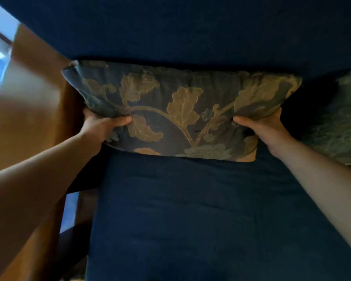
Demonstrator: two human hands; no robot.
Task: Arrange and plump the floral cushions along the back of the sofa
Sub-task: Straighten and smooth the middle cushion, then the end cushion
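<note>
I hold the floral cushion (180, 110) in the middle of the frame, against the back of the blue sofa (190, 220). My left hand (101, 124) squeezes its left edge, and my right hand (259, 126) squeezes its right edge. Another cushion (340, 126) sits at the right edge. An orange curtain (28, 98) hangs at the left.

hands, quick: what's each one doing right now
Left hand: closed on the floral cushion, left end.
Right hand: closed on its right end.
</note>
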